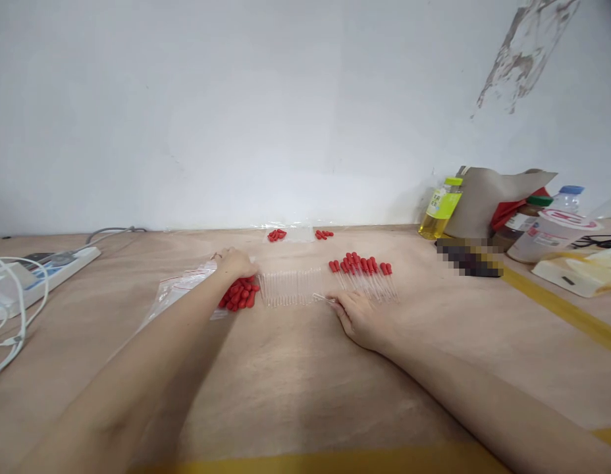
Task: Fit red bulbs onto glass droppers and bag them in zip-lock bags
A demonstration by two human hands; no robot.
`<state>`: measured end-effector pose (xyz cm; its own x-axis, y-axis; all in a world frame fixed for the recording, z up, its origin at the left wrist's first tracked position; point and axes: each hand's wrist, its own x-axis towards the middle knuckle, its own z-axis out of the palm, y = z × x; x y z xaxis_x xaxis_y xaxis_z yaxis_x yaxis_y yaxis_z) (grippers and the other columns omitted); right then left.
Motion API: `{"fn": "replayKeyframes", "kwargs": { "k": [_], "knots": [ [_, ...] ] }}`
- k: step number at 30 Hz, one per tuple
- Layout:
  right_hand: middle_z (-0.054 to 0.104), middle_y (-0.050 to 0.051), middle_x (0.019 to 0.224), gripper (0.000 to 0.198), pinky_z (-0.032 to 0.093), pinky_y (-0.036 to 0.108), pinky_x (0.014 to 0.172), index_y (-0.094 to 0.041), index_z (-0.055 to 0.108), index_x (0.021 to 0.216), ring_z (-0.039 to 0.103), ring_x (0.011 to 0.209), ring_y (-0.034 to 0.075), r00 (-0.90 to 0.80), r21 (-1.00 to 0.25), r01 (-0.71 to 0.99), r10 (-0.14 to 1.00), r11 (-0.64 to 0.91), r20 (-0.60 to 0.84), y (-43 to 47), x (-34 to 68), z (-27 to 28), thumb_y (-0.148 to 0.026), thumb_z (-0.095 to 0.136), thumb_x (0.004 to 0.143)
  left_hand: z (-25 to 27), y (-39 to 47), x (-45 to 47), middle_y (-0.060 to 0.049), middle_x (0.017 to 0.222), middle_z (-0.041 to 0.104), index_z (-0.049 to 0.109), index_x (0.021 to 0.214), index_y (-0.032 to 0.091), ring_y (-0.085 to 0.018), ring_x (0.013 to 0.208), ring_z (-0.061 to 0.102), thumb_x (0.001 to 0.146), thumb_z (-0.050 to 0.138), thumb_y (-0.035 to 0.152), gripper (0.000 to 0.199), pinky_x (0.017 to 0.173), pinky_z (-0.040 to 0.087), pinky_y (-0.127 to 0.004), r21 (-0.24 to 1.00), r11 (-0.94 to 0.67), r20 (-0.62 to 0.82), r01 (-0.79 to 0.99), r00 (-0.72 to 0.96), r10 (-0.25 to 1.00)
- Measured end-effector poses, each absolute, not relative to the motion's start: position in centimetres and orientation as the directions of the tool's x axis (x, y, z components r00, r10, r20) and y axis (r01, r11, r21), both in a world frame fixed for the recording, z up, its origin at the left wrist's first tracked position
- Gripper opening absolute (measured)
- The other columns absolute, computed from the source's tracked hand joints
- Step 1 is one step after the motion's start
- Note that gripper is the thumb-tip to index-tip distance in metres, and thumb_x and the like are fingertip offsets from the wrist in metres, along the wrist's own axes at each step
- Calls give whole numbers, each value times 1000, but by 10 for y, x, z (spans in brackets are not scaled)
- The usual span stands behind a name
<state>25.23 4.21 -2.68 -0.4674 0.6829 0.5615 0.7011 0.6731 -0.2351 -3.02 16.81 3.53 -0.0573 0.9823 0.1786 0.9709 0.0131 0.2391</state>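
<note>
My left hand reaches over a pile of red rubber bulbs, its fingers curled down at the pile's far edge. Whatever sits between those fingertips is hidden. Beside the pile, a row of clear dropper tubes lies side by side on the table. My right hand pinches a clear dropper tube at the right end of that row. Just beyond the right hand lies a group of droppers, clear tubes fitted with red bulbs, their bulb ends pointing away from me.
Clear plastic bags lie left of the pile. More red bulbs rest on plastic near the wall. A white power strip with cables is at left. A yellow-capped bottle, a lidded tub and other bottles stand at right.
</note>
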Motion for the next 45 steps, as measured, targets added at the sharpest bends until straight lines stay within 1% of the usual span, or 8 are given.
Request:
{"fn": "replayKeyframes", "kwargs": {
  "k": [8,11,15,18,20,26,31,45],
  "knots": [
    [62,7,98,24,40,30,80,-16,52,103,56,89,16,-459,-260,702,700,663,546,40,252,-26,-19,34,88,43,156,-18,-21,91,61,64,68,9,-44,102,45,55,68,25,21,84,32,-52,214,77,259,974,-133,957],
    [61,8,100,26,40,29,80,-15,51,107,55,91,17,-440,-260,708,697,657,566,40,252,-27,-19,34,88,55,140,-14,-13,74,63,61,63,13,-32,89,56,70,57,27,17,78,41,-41,299,-41,277,953,-45,960],
    [61,7,92,27,40,28,75,-16,53,106,56,85,16,-449,-233,705,676,669,584,42,251,-29,-19,33,89,49,97,-1,-4,83,63,52,87,17,-16,79,60,88,32,30,24,72,46,-27,400,-288,355,870,143,924],
    [60,6,88,25,39,29,73,-18,55,101,55,80,15,-457,-215,696,654,685,603,43,251,-28,-19,34,89,23,60,10,-3,83,62,42,93,18,-12,68,59,89,32,32,18,62,48,-25,635,-517,380,575,350,856],
    [60,6,88,23,39,29,72,-18,56,99,55,79,15,-451,-223,681,640,697,622,42,251,-28,-20,35,88,5,42,14,-1,76,60,40,94,19,-11,59,58,90,33,30,15,54,47,-23,720,-517,375,462,368,851],
    [58,6,87,20,40,29,71,-18,56,95,53,79,15,-468,-269,601,604,753,645,37,244,-27,-21,38,87,-12,28,15,-4,95,61,49,104,20,-16,88,57,85,46,22,19,77,44,-29,554,-609,448,568,413,793],
    [57,6,85,18,41,28,72,-18,56,93,52,78,14,-484,-291,534,569,794,665,35,237,-27,-21,39,87,-4,28,19,-3,93,59,58,92,20,-15,87,55,86,45,19,14,77,43,-27,496,-688,477,530,496,726],
    [61,5,81,19,38,29,69,-19,60,93,53,75,14,-517,-282,502,546,817,659,35,236,-25,-20,43,86,-12,24,24,0,80,63,58,92,17,-12,70,57,85,46,25,16,63,45,-21,663,-583,406,469,428,807]
  ]
}}
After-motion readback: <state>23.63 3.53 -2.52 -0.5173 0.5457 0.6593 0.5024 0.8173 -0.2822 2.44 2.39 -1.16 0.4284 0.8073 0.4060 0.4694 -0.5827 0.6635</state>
